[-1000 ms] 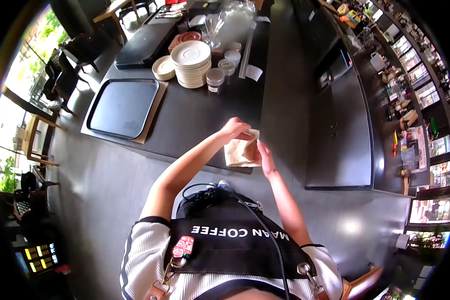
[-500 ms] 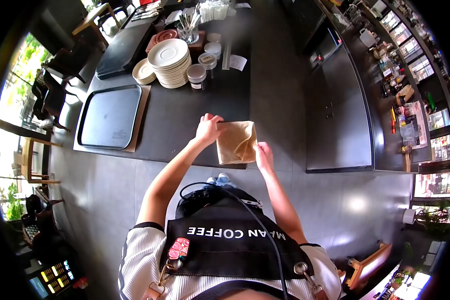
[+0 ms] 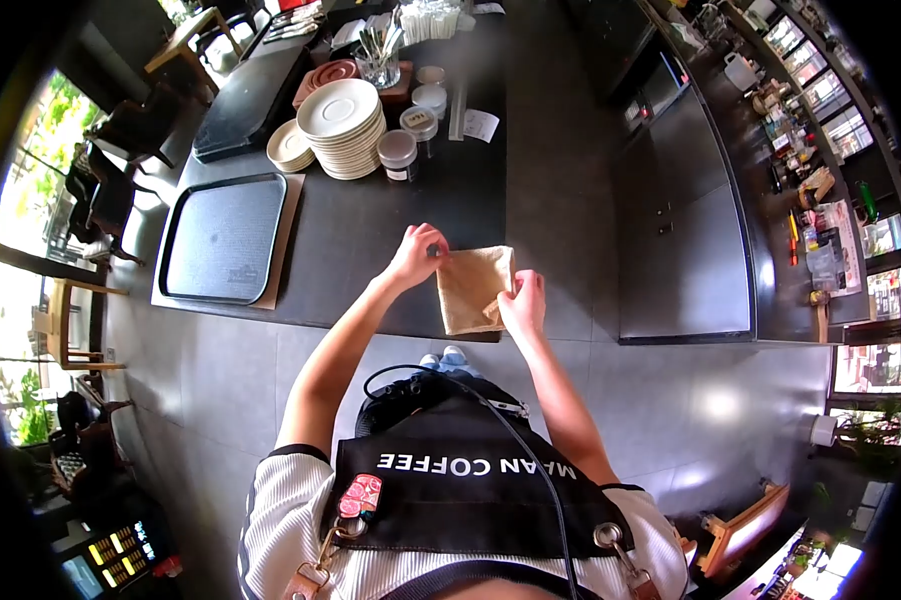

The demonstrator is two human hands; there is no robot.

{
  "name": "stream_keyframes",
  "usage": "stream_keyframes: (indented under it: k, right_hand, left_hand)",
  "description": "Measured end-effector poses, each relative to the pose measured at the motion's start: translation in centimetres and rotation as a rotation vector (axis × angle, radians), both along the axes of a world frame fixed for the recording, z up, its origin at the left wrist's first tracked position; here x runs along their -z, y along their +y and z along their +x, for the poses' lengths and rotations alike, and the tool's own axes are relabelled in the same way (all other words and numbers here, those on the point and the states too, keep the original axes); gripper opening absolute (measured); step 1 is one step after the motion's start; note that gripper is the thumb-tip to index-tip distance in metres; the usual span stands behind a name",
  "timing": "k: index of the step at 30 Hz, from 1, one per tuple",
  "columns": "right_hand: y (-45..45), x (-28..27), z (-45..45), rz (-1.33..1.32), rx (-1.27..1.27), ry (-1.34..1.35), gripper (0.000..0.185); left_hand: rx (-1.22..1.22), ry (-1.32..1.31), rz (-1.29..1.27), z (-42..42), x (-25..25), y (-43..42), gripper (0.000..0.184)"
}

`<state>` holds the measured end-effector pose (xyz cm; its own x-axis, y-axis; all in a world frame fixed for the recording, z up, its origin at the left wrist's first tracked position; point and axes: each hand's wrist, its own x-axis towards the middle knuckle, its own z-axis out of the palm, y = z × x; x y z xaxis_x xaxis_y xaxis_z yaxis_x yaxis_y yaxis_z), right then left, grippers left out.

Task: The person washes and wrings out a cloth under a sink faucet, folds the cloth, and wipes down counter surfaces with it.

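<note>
A folded tan cloth (image 3: 470, 285) is spread between my two hands, above the right front corner of the dark counter (image 3: 360, 240). My left hand (image 3: 419, 255) pinches its upper left corner with curled fingers. At the cloth's right edge, my right hand (image 3: 523, 300) is closed on it, thumb and fingers together near the lower right part. A black tray (image 3: 222, 238) lies on a brown board to the left. Behind the cloth stand a stack of white plates (image 3: 338, 110) and a lidded jar (image 3: 397, 152).
Smaller saucers (image 3: 289, 146), a glass of utensils (image 3: 379, 62) and a paper slip (image 3: 480, 125) are farther back on the counter. A dark cabinet (image 3: 685, 240) stands to the right, across a floor gap. A cable hangs over my apron (image 3: 450, 480).
The cloth, bunched one second ago, is now flatter and squarer. My right hand has shifted from alongside the cloth to gripping its right side. The view has moved slightly.
</note>
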<state>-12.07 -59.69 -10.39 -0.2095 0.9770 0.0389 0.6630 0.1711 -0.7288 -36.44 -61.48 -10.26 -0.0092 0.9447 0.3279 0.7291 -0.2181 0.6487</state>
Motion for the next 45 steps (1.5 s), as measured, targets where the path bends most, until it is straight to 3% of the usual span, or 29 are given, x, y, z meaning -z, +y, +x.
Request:
stream_keyframes:
  k: [3,7,10,13,16,23,26,29,30,32,33,38,40,42,45]
  right_hand:
    - [-0.3,0.4,0.5,-0.024,-0.070,0.137,0.022]
    - [0.0,0.6,0.8,-0.086,-0.113,0.272,0.017]
    - [0.0,1.2,0.5,-0.058,-0.103,0.304,0.016]
    - [-0.1,1.8,0.5,-0.181,-0.061,0.180,0.015]
    - [-0.5,1.4,0.2,-0.168,-0.039,0.146,0.014]
    - [-0.9,1.4,-0.2,0.059,-0.044,-0.081,0.017]
    - [-1.2,-1.0,-0.4,0.257,-0.064,-0.180,0.028]
    - [-0.3,-1.2,-0.6,0.525,-0.282,-0.117,0.046]
    - [0.0,-0.7,-0.8,0.503,-0.427,-0.215,0.048]
    - [0.5,0.8,-1.3,0.445,-0.585,-0.439,0.050]
    - [0.7,1.1,-1.2,0.269,-0.578,-0.479,0.053]
    - [1.2,1.9,-0.8,0.235,-0.584,-0.507,0.053]
    - [1.4,1.3,-0.4,0.231,-0.511,-0.367,0.049]
    - [1.6,1.2,0.0,0.324,-0.469,-0.217,0.047]
    - [2.1,0.7,-0.2,0.371,-0.646,-0.320,0.049]
  left_hand:
    - [0.151,-0.386,-0.243,-0.6,-1.5,-0.8,0.014]
    - [0.131,-0.443,-0.342,-2.1,-0.3,-1.0,0.013]
    - [0.130,-0.514,-0.271,-1.8,-0.1,-0.9,0.014]
    - [0.056,-0.336,-0.420,-1.8,-0.7,-0.6,0.013]
    - [-0.019,-0.133,-0.281,-1.5,0.8,-0.5,0.011]
    - [-0.109,0.184,-0.251,-0.3,0.1,-0.8,0.012]
    - [-0.189,0.298,0.211,2.4,-2.0,-1.9,0.016]
    - [0.125,0.361,0.088,4.0,0.7,-2.9,0.041]
    - [0.171,0.442,0.055,4.7,0.8,-3.3,0.054]
    - [0.125,0.360,0.017,5.1,1.0,-4.4,0.065]
    - [0.180,0.383,-0.002,4.5,1.0,-4.3,0.077]
    - [0.176,0.374,-0.023,3.5,0.3,-5.0,0.092]
    - [0.100,0.377,0.011,3.5,-1.3,-5.8,0.086]
    - [0.227,0.310,0.081,2.7,-0.6,-7.2,0.075]
    - [0.470,0.274,0.067,2.3,-0.4,-9.1,0.060]
